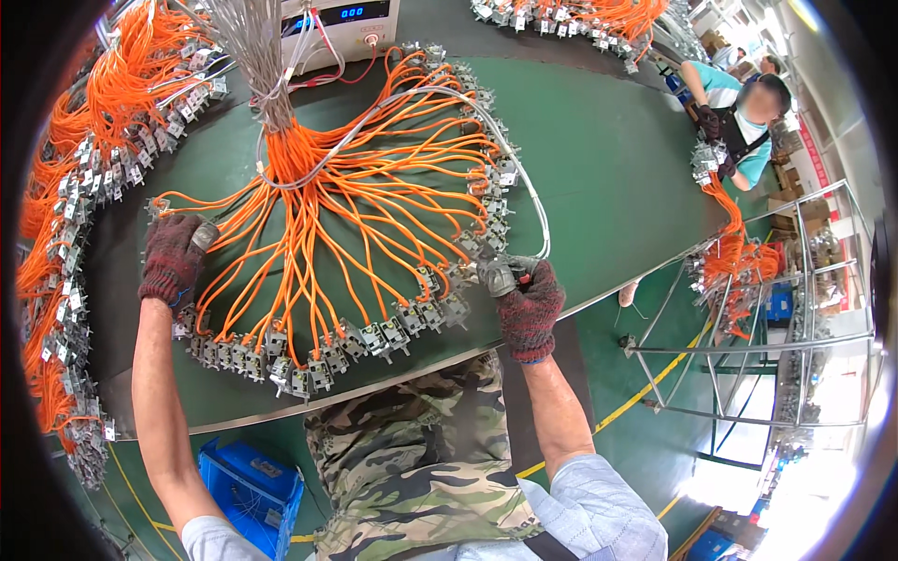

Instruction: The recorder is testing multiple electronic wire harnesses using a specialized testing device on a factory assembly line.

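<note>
Orange cables point(299, 173) fan out over the green tabletop from one bundle, with small metal connectors point(393, 335) at their ends in a curved row. My left hand point(175, 254), in a dark red knit glove with a grey-covered thumb, is curled at the left end of the fan. A connector point(157, 206) shows just beyond its fingers; what they grip is hidden. My right hand point(529, 304), gloved alike, is closed at the right side of the row, against the connectors. A white cable point(524, 178) loops from the bundle down into its grip; the cable's tip is hidden.
A meter box point(351, 33) with a lit blue display stands at the back. More orange cable bundles point(122, 84) lie left and at the back. A blue crate point(248, 496) sits below the table. Across at right, a person point(739, 122) handles connectors near a metal rack point(739, 346).
</note>
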